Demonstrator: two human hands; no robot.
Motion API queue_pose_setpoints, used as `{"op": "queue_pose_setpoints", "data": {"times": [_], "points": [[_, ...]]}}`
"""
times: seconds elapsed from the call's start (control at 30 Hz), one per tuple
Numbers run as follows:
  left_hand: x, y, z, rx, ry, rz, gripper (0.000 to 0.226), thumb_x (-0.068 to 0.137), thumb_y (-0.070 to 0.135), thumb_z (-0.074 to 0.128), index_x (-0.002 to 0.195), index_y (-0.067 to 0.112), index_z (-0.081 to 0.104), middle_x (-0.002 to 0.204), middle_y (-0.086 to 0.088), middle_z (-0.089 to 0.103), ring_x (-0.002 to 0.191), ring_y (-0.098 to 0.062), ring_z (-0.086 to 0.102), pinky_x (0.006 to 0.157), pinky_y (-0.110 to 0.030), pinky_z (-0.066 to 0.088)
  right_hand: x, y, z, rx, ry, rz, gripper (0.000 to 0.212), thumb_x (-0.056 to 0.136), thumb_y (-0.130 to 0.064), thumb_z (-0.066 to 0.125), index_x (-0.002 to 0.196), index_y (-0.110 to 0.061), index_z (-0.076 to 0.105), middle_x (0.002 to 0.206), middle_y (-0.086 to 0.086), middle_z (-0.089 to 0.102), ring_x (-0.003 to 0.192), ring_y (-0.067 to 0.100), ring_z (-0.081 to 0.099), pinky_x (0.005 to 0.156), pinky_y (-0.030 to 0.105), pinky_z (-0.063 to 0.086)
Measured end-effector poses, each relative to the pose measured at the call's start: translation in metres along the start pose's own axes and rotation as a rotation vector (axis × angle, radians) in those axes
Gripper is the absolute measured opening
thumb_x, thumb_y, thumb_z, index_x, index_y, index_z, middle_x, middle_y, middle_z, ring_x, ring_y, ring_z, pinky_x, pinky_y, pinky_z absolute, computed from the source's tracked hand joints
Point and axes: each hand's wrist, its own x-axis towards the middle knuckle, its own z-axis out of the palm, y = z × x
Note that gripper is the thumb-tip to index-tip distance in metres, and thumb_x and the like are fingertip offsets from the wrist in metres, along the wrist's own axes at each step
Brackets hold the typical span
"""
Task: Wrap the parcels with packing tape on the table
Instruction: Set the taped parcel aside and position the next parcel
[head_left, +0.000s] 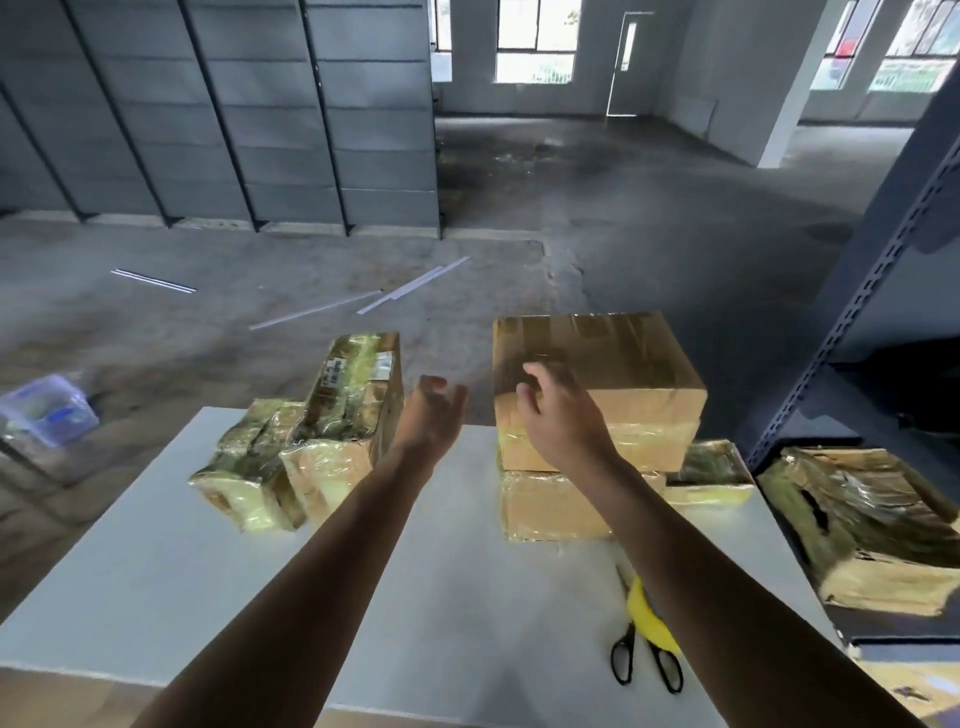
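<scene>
A large cardboard box (623, 374) with shiny tape on top sits on a lower taped parcel (550, 506) at the far right of the white table (208, 561). My right hand (561, 415) is in front of the big box's near left corner, fingers loosely curled and holding nothing; whether it touches the box is unclear. My left hand (431, 410) hovers open between the two parcel groups, palm turned right. Two tape-wrapped parcels (348, 415) (244, 467) lie at the table's far left. No tape roll is visible.
Black-handled scissors with a yellow piece (644, 639) lie near the table's front right, partly under my right forearm. Another wrapped parcel (717, 473) sits behind the stack. A crumpled taped box (872, 530) rests on a dark metal shelf (852, 312) at right. A blue plastic bin (47, 410) is on the floor at left.
</scene>
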Motion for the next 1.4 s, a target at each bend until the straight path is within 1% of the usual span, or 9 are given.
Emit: {"op": "queue_pose_setpoints", "data": {"times": [0.2,0.3,0.43,0.6,0.7,0.8,1.03,1.23,1.4], "points": [[0.021,-0.054,-0.071,0.057,0.106,-0.034,0.034,0.091,0.018,0.054,0.120,0.000,0.060,0.117,-0.020,0.064,0.108,-0.034,0.060,0.077,-0.027,0.041,0.001,-0.050,0.056,0.047,-0.107,-0.055,0.036,0.097,-0.026,0.051,0.124,-0.003,0.057,0.122,0.016,0.060,0.113,0.031,0.055,0.093,0.037,0.044],[0.040,-0.088,-0.103,0.128,0.132,-0.009,0.036,0.087,0.015,0.053,0.120,0.004,0.062,0.116,-0.020,0.064,0.104,-0.035,0.059,0.089,-0.039,0.049,0.002,-0.076,0.089,0.019,-0.113,-0.095,0.032,0.096,-0.023,0.053,0.116,0.001,0.060,0.116,0.019,0.061,0.106,0.031,0.056,0.086,0.036,0.045],[0.064,-0.130,-0.126,0.199,0.139,0.020,0.036,0.092,0.026,0.058,0.126,0.013,0.056,0.121,-0.021,0.054,0.115,-0.036,0.048,0.101,-0.042,0.038,0.009,-0.108,0.136,0.013,-0.213,-0.031,0.038,0.098,-0.027,0.049,0.122,0.001,0.055,0.119,0.018,0.058,0.110,0.030,0.055,0.089,0.035,0.045],[0.098,-0.165,-0.130,0.275,-0.060,-0.059,0.069,0.087,0.053,0.061,0.138,0.012,0.037,0.115,-0.014,0.061,0.099,-0.029,0.060,0.072,-0.030,0.043,0.020,-0.131,0.188,0.115,-0.328,0.266,0.045,0.102,-0.039,0.034,0.124,-0.003,0.052,0.115,0.018,0.062,0.106,0.033,0.059,0.081,0.034,0.045],[0.110,-0.175,-0.132,0.316,-0.154,-0.067,0.059,0.084,0.058,0.060,0.117,0.011,0.049,0.097,-0.006,0.065,0.074,-0.017,0.057,0.049,-0.024,0.037,0.023,-0.136,0.208,0.160,-0.299,0.518,0.057,0.100,-0.050,0.033,0.137,-0.008,0.044,0.132,0.016,0.055,0.118,0.033,0.053,0.092,0.036,0.042],[0.106,-0.183,-0.132,0.188,-0.254,-0.075,0.044,0.082,0.056,0.065,0.099,0.018,0.050,0.074,0.004,0.059,0.057,-0.008,0.057,0.040,-0.019,0.042,0.018,-0.123,0.207,0.064,-0.328,0.577,0.060,0.094,-0.059,0.037,0.120,-0.008,0.057,0.115,0.015,0.064,0.103,0.031,0.059,0.086,0.036,0.048],[0.045,-0.191,-0.107,-0.026,-0.676,-0.154,0.024,0.090,0.040,0.061,0.085,0.016,0.060,0.049,0.004,0.062,0.041,-0.006,0.059,0.042,-0.016,0.044,-0.022,-0.093,0.168,-0.128,-0.456,0.587,0.083,0.082,-0.077,0.042,0.125,-0.007,0.054,0.113,0.014,0.063,0.100,0.029,0.060,0.086,0.040,0.051],[0.012,-0.190,-0.102,-0.104,-0.704,-0.212,0.009,0.093,0.023,0.053,0.095,0.017,0.059,0.069,-0.006,0.068,0.046,-0.008,0.063,0.043,-0.016,0.045,-0.052,-0.075,0.151,-0.223,-0.313,0.424,0.057,0.085,-0.053,0.063,0.117,-0.008,0.052,0.107,0.013,0.064,0.093,0.029,0.062,0.075,0.036,0.052],[-0.016,-0.183,-0.101,-0.035,-0.776,-0.231,0.034,0.096,0.040,0.048,0.083,0.013,0.062,0.061,-0.002,0.070,0.052,-0.014,0.067,0.048,-0.023,0.051,-0.060,-0.058,0.132,-0.186,-0.343,0.279,0.051,0.084,-0.051,0.064,0.114,-0.011,0.055,0.102,0.008,0.065,0.089,0.024,0.063,0.075,0.035,0.052]]}}
